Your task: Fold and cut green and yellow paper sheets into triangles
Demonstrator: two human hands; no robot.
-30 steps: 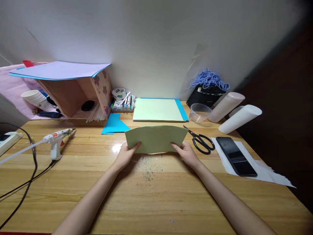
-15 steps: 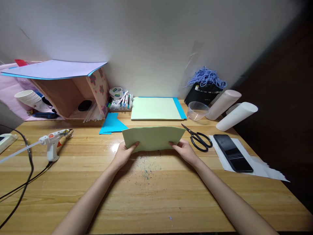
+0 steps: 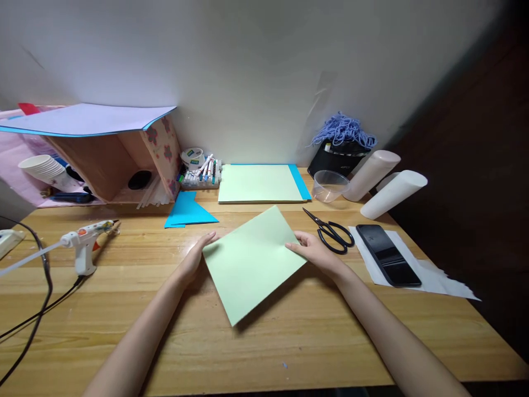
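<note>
There is room to pass low over the near middle of the wooden table (image 3: 231, 364), nearer than the green sheet (image 3: 256, 262). Scissors (image 3: 324, 225) and a phone (image 3: 388, 255) obstruct the right; a glue gun (image 3: 86, 251) and black cables (image 3: 48, 281) (loosely looped) the left. Marker box (image 3: 201, 179), paper stack (image 3: 260, 183) and clear tub (image 3: 330, 187) line the far side.

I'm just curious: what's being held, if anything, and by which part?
A green sheet, by its right edge, in the right hand. The left hand is at its left corner; whether it grips can't be told.
</note>
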